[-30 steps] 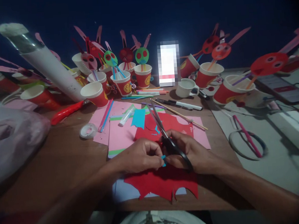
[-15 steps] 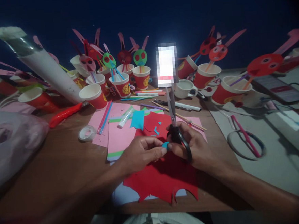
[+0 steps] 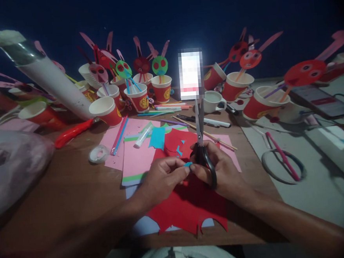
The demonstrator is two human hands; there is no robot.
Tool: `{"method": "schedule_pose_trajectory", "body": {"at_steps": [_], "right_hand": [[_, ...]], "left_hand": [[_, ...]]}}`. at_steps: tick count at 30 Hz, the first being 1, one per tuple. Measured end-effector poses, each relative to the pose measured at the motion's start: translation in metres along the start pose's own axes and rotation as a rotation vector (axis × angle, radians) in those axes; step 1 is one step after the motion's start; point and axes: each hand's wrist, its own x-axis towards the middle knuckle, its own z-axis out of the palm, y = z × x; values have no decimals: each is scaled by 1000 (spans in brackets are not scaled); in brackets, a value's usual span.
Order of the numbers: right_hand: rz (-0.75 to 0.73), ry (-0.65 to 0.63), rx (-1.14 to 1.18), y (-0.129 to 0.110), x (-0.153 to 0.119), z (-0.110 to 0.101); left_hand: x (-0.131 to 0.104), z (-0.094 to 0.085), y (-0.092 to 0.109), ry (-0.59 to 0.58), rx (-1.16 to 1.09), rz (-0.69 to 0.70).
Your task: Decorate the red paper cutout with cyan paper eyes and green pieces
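Between thumb and forefinger, my left hand [image 3: 163, 179] pinches a small blue paper piece [image 3: 188, 164]. My right hand [image 3: 222, 172] grips black-handled scissors [image 3: 200, 137], their blades pointing up and away from me. The tip of my right thumb meets the blue piece too. Below both hands lies a large red paper sheet [image 3: 192, 206] with ragged cut edges. A red paper shape [image 3: 175, 142] with small blue scraps on it rests just beyond my fingers, beside a larger blue paper piece [image 3: 157, 137].
Pink sheets [image 3: 138, 159] lie under the red paper, with a glue stick [image 3: 144, 136] on top. Tape [image 3: 98, 154] sits to the left. Red paper cups [image 3: 137, 98] with paper faces line the back, near a white mug [image 3: 214, 101]. A plastic bag [image 3: 15, 167] bulges at left.
The blue piece has turned slightly between my fingers and shows less of itself. The scissors have tipped a little to the right, still in my right hand.
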Motion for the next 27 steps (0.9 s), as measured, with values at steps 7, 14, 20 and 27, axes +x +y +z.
{"method": "schedule_pose_trajectory", "body": {"at_steps": [7,14,20,27], "right_hand": [[47,-150,-11,1,0,-10],[19,-405,-60,-5,-7,-12],[95,-473,-28,-6,-9,-7],[141,-468,-32,-6,-11,-9]], "left_hand": [[3,-12,6,99,-152,-26],[-1,-21,20,200,-263,2],[-1,-23,21,200,-308,39],[0,-23,20,196,-317,1]]}}
